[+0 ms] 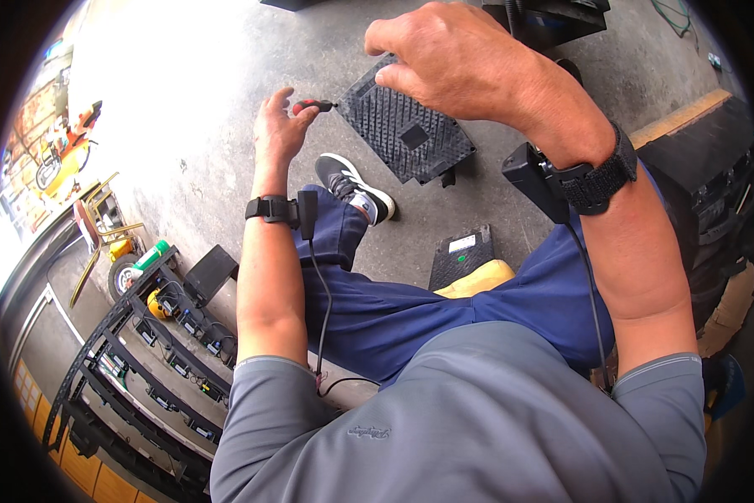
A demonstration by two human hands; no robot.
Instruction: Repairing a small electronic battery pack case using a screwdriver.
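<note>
A black ribbed plastic panel (402,126), roughly rectangular with a small square patch, is in front of me above the concrete floor; whether it is propped up cannot be seen. My right hand (444,63) is over its far edge, thumb and forefinger apart with nothing visible between them. To the left, my left hand (278,130) has its thumb and fingers spread. A red and black hand tool (310,106), possibly a screwdriver, shows just past that thumb, its thin end at the panel's left corner. Contact between thumb and tool cannot be made out.
Between my legs are a dark labelled plate (462,251) and a yellow pad (477,279). A black rack with small devices (155,335) stands at left, near a folding chair (92,226). Black bins (553,21) are at the far right; a dark case (704,147) is nearer.
</note>
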